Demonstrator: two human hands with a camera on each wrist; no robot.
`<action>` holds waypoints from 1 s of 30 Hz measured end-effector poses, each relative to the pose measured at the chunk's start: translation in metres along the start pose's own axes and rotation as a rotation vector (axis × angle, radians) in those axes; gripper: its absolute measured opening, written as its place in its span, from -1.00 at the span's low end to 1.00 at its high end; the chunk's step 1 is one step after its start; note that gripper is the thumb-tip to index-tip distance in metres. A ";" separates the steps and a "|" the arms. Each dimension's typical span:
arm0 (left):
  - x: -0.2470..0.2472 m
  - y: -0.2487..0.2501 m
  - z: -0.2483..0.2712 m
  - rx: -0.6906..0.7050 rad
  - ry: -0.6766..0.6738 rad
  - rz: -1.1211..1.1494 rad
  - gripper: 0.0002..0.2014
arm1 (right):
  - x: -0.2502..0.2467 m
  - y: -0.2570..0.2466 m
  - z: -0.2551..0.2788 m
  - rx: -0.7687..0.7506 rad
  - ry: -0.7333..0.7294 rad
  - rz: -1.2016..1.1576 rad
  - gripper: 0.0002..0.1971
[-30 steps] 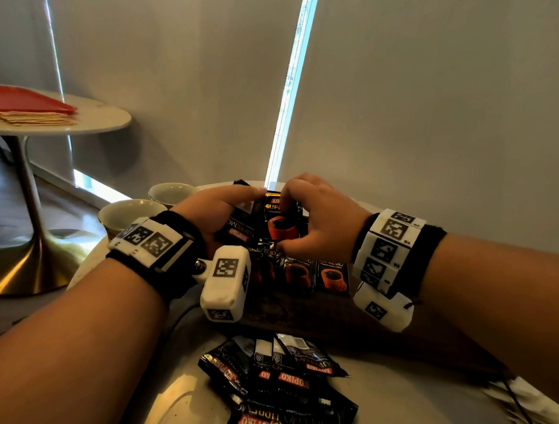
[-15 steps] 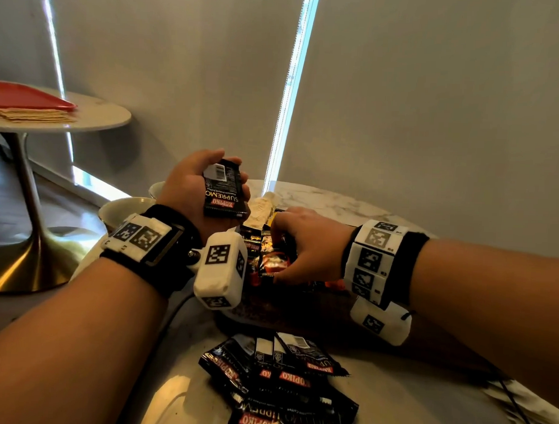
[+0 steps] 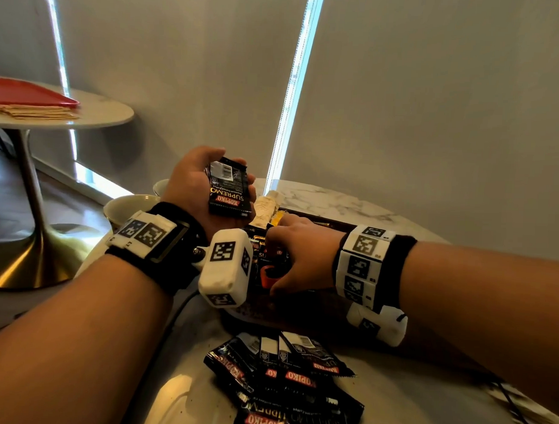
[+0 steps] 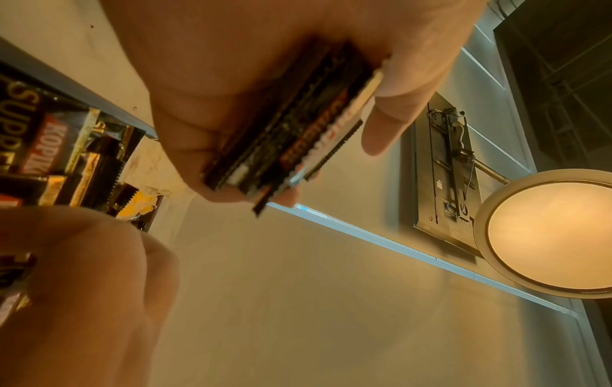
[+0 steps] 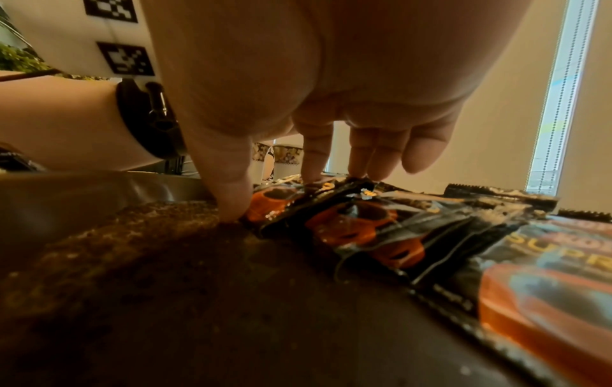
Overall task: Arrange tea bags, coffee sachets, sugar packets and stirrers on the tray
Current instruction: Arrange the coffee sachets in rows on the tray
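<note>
My left hand (image 3: 209, 190) is raised above the tray's far left and grips a stack of black coffee sachets (image 3: 230, 188), seen edge-on in the left wrist view (image 4: 291, 125). My right hand (image 3: 286, 259) reaches down into the dark brown tray (image 3: 268, 309). Its thumb (image 5: 232, 199) and fingertips (image 5: 314, 167) pinch the ends of one coffee sachet (image 5: 274, 201), which lies at the left end of a row of sachets (image 5: 361, 225) on the tray. Pale packets (image 3: 265, 208) sit at the tray's far edge.
A loose pile of black sachets (image 3: 285, 383) lies on the marble table (image 3: 335, 198) in front of the tray. Two cups (image 3: 129, 206) stand at the left. A cable (image 3: 515, 407) runs at the right. A side table with a red tray (image 3: 32, 92) stands far left.
My left hand has lifted up and away from the tray with its stack of sachets. My right hand has dropped lower and leftward onto the tray with a sachet.
</note>
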State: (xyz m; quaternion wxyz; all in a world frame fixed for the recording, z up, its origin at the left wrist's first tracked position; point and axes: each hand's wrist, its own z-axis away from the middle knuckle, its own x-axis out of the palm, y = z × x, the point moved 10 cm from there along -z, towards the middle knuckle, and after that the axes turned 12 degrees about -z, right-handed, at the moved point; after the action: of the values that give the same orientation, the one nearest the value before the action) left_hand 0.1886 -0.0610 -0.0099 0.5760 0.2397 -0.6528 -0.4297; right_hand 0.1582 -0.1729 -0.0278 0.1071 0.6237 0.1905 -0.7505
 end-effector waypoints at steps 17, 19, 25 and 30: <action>-0.002 -0.008 0.000 -0.005 0.018 -0.059 -0.54 | -0.038 0.004 0.013 -0.029 0.158 -0.189 -0.53; -0.001 -0.009 -0.001 -0.009 0.018 -0.131 -0.59 | -0.050 0.007 0.017 -0.040 0.237 -0.265 -0.51; -0.005 -0.017 -0.002 -0.075 0.071 -0.334 -0.65 | -0.078 0.003 0.035 -0.183 0.454 -0.405 -0.43; -0.007 -0.023 -0.001 -0.096 0.092 -0.377 -0.57 | -0.079 -0.013 0.040 -0.293 0.458 -0.331 -0.68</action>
State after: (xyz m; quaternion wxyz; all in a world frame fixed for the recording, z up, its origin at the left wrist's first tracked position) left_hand 0.1874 -0.0678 -0.0331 0.5255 0.3494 -0.5479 -0.5492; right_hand 0.1327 -0.1844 0.0576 0.0265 0.7148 0.4147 -0.5625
